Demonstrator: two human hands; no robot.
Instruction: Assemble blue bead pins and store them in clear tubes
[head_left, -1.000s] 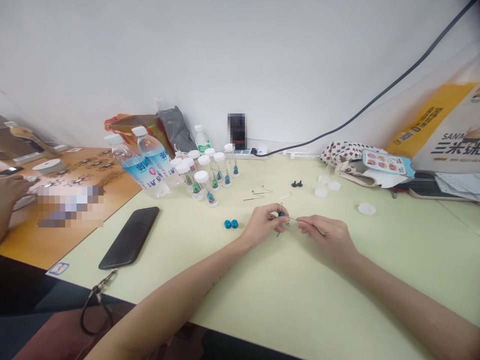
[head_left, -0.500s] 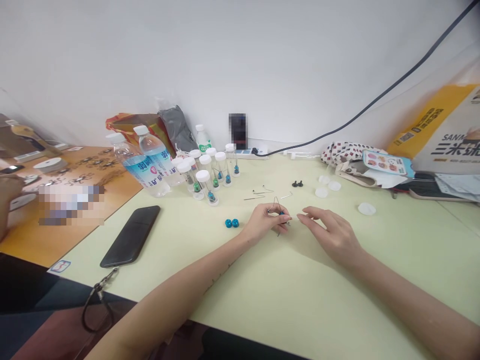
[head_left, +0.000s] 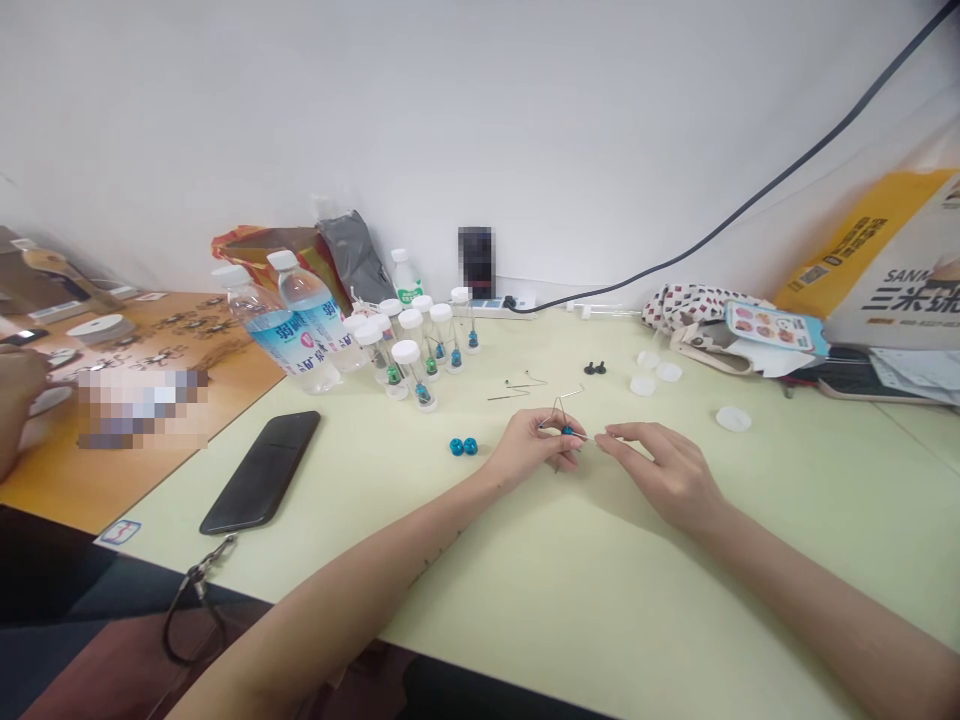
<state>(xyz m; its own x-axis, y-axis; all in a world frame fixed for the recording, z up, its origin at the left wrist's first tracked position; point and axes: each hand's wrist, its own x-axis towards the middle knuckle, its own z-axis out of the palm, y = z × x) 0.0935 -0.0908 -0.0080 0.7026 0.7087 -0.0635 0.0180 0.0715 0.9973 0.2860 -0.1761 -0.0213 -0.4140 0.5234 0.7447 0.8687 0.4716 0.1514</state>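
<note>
Tabletop (head_left: 600, 580) pale green, white wall (head_left: 600, 150) behind, left fingers (head_left: 566, 441) pinching blue piece (head_left: 568, 430), right fingers (head_left: 637, 431) pinching rod (head_left: 586, 437)

Left forearm (head_left: 360, 575) bare, slanting up and rightward from the lower edge, a line of small dark marks (head_left: 435, 558) along it; wrist (head_left: 493, 482) nearly straight, left hand (head_left: 531, 443) in a close pinch, thumb (head_left: 564, 441) laid forward, other fingers curled beyond it. Right forearm (head_left: 810, 590) also bare, coming in from the lower right corner, right hand (head_left: 667, 465) turned inward with its back partly uppermost, thumb and index fingertips close together. Hands face each other, fingertips near but apart, both wrists held low.
</note>
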